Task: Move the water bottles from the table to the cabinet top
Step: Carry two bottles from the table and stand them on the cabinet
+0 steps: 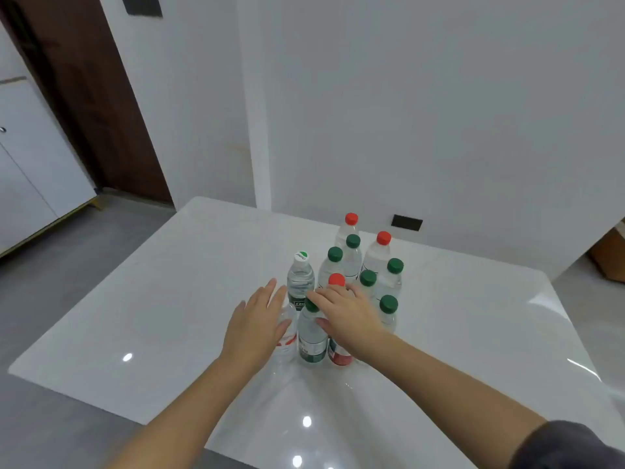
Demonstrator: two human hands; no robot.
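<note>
Several clear water bottles with green, red and white caps stand clustered on the glossy white table (152, 299). My left hand (257, 326) is open, fingers spread, right beside a clear bottle (285, 346) at the front left of the cluster. My right hand (348, 316) is open over the front bottles, its fingers curved around the neck of a green-capped bottle (313, 343) without closing on it. A red-capped bottle (336, 279) stands just behind this hand. A white-capped bottle (300, 275) rises behind my left fingertips.
A white cabinet (30, 170) stands at the far left across grey floor, beside a dark brown door (94, 96). White walls back the table. A black wall plate (407, 222) sits low behind the bottles. A cardboard box (608, 258) lies at the right.
</note>
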